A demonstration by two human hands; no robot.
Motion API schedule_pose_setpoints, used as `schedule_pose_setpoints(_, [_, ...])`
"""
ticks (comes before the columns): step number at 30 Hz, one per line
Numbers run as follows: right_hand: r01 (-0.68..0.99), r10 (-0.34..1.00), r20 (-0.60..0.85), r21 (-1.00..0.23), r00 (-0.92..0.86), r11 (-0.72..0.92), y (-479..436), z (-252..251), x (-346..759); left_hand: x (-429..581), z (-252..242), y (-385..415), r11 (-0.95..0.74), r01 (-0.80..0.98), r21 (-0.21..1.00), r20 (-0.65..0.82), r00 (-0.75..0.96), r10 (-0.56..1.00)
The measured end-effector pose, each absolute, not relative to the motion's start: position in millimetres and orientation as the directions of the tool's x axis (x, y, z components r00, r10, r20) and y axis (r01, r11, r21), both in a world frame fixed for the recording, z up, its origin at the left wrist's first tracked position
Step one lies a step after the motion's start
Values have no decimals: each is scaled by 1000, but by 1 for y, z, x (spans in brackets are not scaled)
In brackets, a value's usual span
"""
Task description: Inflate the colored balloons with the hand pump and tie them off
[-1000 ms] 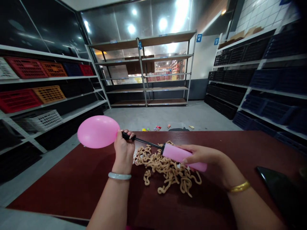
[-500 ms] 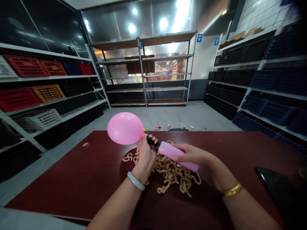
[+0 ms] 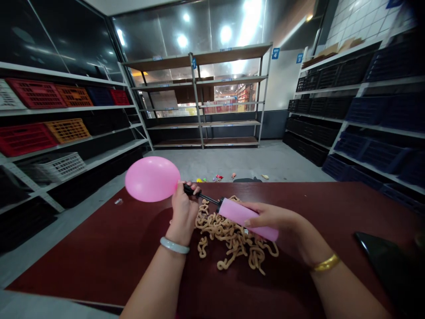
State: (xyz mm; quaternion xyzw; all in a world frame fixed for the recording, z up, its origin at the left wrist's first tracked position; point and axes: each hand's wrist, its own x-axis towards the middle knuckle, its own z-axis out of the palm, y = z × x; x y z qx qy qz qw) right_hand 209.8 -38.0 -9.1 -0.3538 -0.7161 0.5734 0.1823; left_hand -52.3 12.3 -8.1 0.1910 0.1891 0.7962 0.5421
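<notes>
A pink inflated balloon [image 3: 152, 179] stands out to the left of my left hand [image 3: 183, 210]. That hand is closed around the balloon's neck and the black end [image 3: 191, 190] of a hand pump. A thin dark rod shows between this black end and the pump's pink barrel [image 3: 232, 212]. My right hand [image 3: 270, 216] grips the barrel from the right side, thumb in front. Beneath the pump lies a pile of tan curly strands [image 3: 235, 243], partly hidden by the barrel.
The dark red table [image 3: 99, 248] spans the front. A dark flat device [image 3: 381, 252] lies at its right. A small clear scrap [image 3: 118, 201] sits at the left. Small coloured bits [image 3: 219, 177] lie on the floor behind. Shelves with crates [image 3: 66, 133] stand around.
My left hand has moved left with the balloon and the pump's black end, away from the barrel. The rod is now exposed. My right hand has barely shifted.
</notes>
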Motion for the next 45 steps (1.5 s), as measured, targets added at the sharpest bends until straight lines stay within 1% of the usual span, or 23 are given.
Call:
schedule_pose_setpoints(4, [295, 667, -239, -955, -706, -31, -41, -2, 228, -82, 3, 20, -405, -764, 502, 87, -421, 903])
schedule_pose_setpoints(10, [230, 647, -238, -968, -724, -98, -43, 4, 243, -72, 0, 16, -388, -788, 478, 91, -395, 914])
schedule_pose_setpoints(17, [239, 700, -183, -971, -691, -18, -41, -1, 231, -27, -16, 4, -337, -818, 465, 134, -311, 941])
schedule_pose_setpoints(22, [205, 701, -154, -979, -697, -11, -37, -13, 212, 4, -23, -10, -256, -821, 510, 92, -244, 965])
schedule_pose_setpoints(28, [211, 727, -117, -977, -677, 39, -37, -18, 196, 3, -21, -14, -250, -810, 531, 124, -217, 968])
schedule_pose_setpoints(33, [223, 727, -124, -974, -675, 41, -41, -13, 195, -13, -12, -8, -243, -807, 539, 103, -223, 969])
schedule_pose_setpoints(37, [215, 680, -206, -974, -704, -72, -43, -4, 219, -43, 2, 3, -335, -795, 505, 149, -302, 942])
schedule_pose_setpoints(39, [209, 660, -242, -969, -712, -130, -43, 1, 232, -61, 7, 7, -376, -789, 486, 146, -351, 925])
schedule_pose_setpoints(43, [189, 630, -297, -954, -718, -234, -45, 4, 246, -79, 12, 11, -394, -784, 480, 117, -388, 914])
schedule_pose_setpoints(45, [154, 630, -297, -950, -718, -272, -47, 2, 247, -78, 11, 11, -394, -786, 476, 118, -387, 915])
